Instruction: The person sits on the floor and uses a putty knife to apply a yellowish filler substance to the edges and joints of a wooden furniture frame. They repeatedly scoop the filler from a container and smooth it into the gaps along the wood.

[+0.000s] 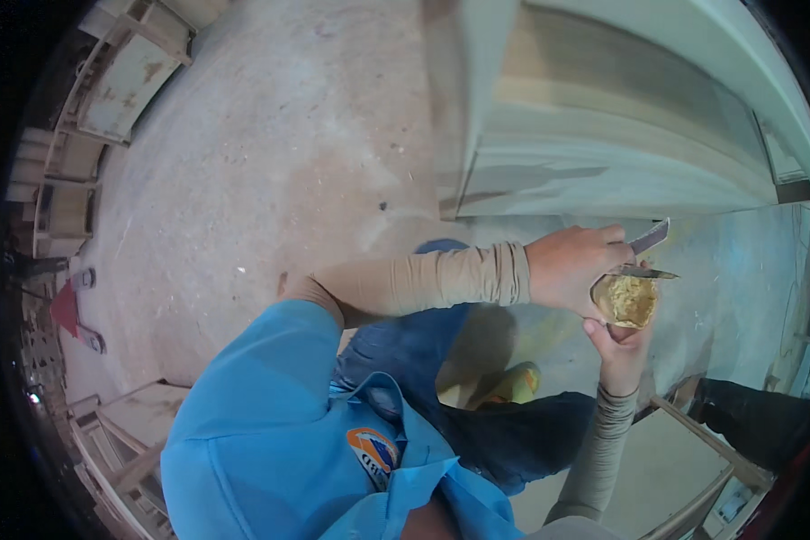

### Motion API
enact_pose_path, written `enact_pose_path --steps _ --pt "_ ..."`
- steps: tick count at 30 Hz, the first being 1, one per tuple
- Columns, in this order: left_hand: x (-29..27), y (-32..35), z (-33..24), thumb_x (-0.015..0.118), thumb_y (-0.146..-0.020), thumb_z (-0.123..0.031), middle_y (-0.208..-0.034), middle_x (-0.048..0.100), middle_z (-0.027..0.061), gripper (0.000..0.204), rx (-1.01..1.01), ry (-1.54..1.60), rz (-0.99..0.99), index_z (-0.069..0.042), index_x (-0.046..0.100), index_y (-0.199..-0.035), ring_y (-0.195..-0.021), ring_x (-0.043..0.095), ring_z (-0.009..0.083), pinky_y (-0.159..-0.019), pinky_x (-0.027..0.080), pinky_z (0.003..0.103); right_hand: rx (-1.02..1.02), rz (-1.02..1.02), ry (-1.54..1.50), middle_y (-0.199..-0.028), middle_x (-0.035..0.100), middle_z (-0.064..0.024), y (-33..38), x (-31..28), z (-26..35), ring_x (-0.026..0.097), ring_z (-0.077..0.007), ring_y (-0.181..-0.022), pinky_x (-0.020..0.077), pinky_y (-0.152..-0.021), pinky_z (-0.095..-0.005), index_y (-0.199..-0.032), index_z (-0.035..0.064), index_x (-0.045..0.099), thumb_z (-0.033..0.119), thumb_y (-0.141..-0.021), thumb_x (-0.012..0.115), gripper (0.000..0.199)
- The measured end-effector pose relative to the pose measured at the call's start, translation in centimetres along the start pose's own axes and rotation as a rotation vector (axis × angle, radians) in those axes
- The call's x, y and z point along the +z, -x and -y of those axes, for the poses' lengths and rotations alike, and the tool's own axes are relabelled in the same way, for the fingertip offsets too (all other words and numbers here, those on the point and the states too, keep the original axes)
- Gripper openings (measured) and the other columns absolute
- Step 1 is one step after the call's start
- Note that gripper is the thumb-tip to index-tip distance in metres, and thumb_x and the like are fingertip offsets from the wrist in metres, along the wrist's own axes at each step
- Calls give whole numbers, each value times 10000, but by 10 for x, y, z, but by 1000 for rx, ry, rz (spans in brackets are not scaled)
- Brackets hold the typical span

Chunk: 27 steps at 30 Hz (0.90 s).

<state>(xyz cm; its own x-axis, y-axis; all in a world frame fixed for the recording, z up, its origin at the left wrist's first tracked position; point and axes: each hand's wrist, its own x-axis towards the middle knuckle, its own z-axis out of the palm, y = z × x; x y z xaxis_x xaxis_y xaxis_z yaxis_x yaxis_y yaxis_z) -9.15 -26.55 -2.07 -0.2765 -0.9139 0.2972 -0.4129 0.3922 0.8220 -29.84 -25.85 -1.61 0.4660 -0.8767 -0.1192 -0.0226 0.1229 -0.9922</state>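
Hands work together: left hand [571, 268] grips a putty knife [650, 239], right hand [619, 346] cups a filler lump [630, 300]. Advise loading the blade sparingly, held flat.

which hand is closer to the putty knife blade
Left. The left hand grips the putty knife by its handle, while the right hand is below it, holding the tub of filler.

The left hand [574, 270] sits above the right hand [619, 346], and the round yellowish wad of putty [630, 300] lies between them, on the right hand. The flat metal putty knife [650, 239] sticks out right of the left hand. Behind both stands the pale wooden door panel [621, 144] on the dusty concrete floor [270, 153]; stacked wooden frames [121, 76] lie far left.
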Motion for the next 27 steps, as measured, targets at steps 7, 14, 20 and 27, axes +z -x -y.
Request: enact_pose_path --steps 7,14,20,27 --pt "45 -2 21 841 -726 -236 -1159 577 117 667 17 -56 -134 -70 579 -1316 -969 652 357 -842 544 445 149 75 -100 -1372 561 -134 -30 -60 -39 609 -254 -1235 504 -1053 -392 -1521 17 343 -34 -752 797 895" --pt "53 62 -11 718 -897 -151 -941 622 146 319 -225 71 -473 -19 661 -1182 -855 632 303 -776 505 401 19 495 8 -1332 584 -164 -68 -88 -34 659 -263 -1164 532 -991 -379 -1431 -13 430 217 -703 902 898" --pt "110 78 -34 624 -969 -31 -861 627 97 188 -401 124 -638 -42 653 -1154 -762 614 191 -726 500 327 134 845 -91 -1312 596 -183 -85 -104 -24 628 -301 -1219 502 -1025 -403 -1349 -41 499 245 -684 910 833" --pt "130 89 -42 640 -973 -14 -895 598 16 209 -551 344 -738 -61 502 -1122 -815 557 79 -734 469 272 153 1031 -386 -1323 580 -189 -83 -64 -50 607 -327 -1256 501 -1044 -411 -1380 -15 450 130 -684 895 839"
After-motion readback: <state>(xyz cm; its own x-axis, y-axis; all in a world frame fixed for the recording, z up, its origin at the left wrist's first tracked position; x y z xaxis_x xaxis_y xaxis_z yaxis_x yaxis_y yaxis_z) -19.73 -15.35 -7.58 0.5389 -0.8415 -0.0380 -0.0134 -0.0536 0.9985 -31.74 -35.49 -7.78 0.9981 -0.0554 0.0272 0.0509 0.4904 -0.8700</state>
